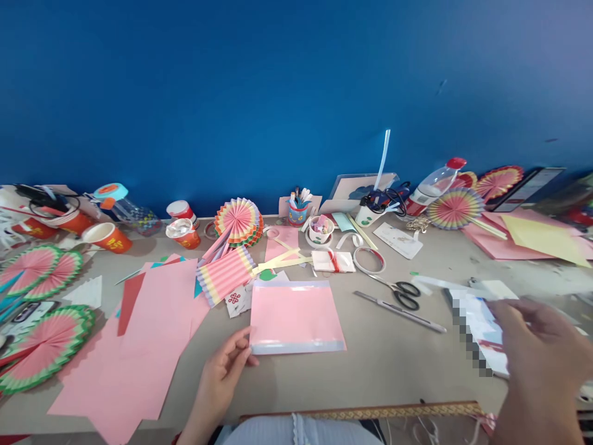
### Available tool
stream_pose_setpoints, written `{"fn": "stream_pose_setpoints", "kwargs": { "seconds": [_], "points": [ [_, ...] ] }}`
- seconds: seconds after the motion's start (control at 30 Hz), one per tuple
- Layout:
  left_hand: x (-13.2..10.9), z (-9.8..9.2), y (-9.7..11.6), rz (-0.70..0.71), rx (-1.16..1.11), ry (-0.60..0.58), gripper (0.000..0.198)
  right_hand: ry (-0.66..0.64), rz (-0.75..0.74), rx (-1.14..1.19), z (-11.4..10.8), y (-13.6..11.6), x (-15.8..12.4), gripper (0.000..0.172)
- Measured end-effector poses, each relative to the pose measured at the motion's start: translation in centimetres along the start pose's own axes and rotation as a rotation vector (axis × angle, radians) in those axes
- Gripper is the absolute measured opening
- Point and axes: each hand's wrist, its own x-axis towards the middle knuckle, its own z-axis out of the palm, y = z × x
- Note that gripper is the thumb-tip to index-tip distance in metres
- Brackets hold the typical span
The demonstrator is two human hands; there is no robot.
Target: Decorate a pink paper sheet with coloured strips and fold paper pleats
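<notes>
A pink sheet of paper [294, 312] with pale lilac bands along its top and bottom edges lies flat before me. My left hand [227, 368] pinches its lower left corner between thumb and fingers. Off to the right, my right hand [540, 337] hovers over a white printed item [484, 334], partly pixelated. Its fingers are curled together and somewhat blurred; what they hold, if anything, I cannot make out. Between the hands lie a grey utility knife [401, 312] and scissors [401, 293] with black handles. A roll of tape [369, 261] sits behind them.
Large pink sheets [157, 315] overlap on the left, beside finished paper fans [44, 349]. A pleated striped paper [226, 276] touches the pink sheet's upper left area. Paper cups [107, 238], a pen pot [298, 214] and a tilted plastic bottle [433, 185] line the blue wall.
</notes>
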Motion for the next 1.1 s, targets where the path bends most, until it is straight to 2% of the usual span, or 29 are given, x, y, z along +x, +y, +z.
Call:
{"fn": "stream_pose_setpoints", "kwargs": {
  "seconds": [0.07, 0.1, 0.27, 0.37, 0.47, 0.57, 0.63, 0.77, 0.9, 1.0, 1.1],
  "points": [
    [-0.3, -0.3, -0.4, 0.032, 0.032, -0.026, 0.044, 0.014, 0.092, 0.035, 0.7, -1.9, 0.0, 0.013],
    [-0.5, -0.5, -0.6, 0.057, 0.059, -0.036, 0.043, -0.02, 0.059, 0.052, 1.2, -2.9, 0.0, 0.015],
    [-1.1, -0.9, -1.2, 0.217, 0.333, -0.048, 0.041, -0.264, -0.279, 0.132, 5.3, -7.6, 0.1, 0.015],
    [-1.1, -1.1, -1.1, 0.321, 0.524, -0.023, 0.039, -0.324, -0.447, 0.2, 7.8, -9.7, 0.2, 0.014],
    [-0.7, -1.4, -0.5, 0.391, 0.642, -0.008, 0.033, -0.337, -0.548, 0.273, 9.6, -11.5, 0.1, 0.015],
    [0.1, -1.8, 0.5, 0.415, 0.681, -0.035, 0.029, -0.444, -0.622, 0.334, 10.4, -13.6, -0.5, 0.012],
    [0.8, -2.1, 1.4, 0.424, 0.686, -0.045, 0.028, -0.52, -0.692, 0.366, 10.5, -15.4, -1.3, 0.011],
    [2.6, -2.8, 3.2, 0.476, 0.688, -0.052, 0.029, -0.559, -0.82, 0.398, 11.2, -19.4, -2.6, 0.011],
    [4.9, -3.7, 4.2, 0.555, 0.704, -0.022, 0.027, -0.596, -0.859, 0.344, 14.0, -22.5, -2.9, 0.015],
    [7.3, -5.0, 4.8, 0.599, 0.728, 0.01, 0.027, -0.557, -0.925, 0.228, 16.7, -23.2, -2.8, 0.025],
    [10.4, -6.8, 5.7, 0.608, 0.775, 0.088, 0.026, -0.504, -0.981, 0.119, 18.0, -22.5, -3.2, 0.032]
  ]
}}
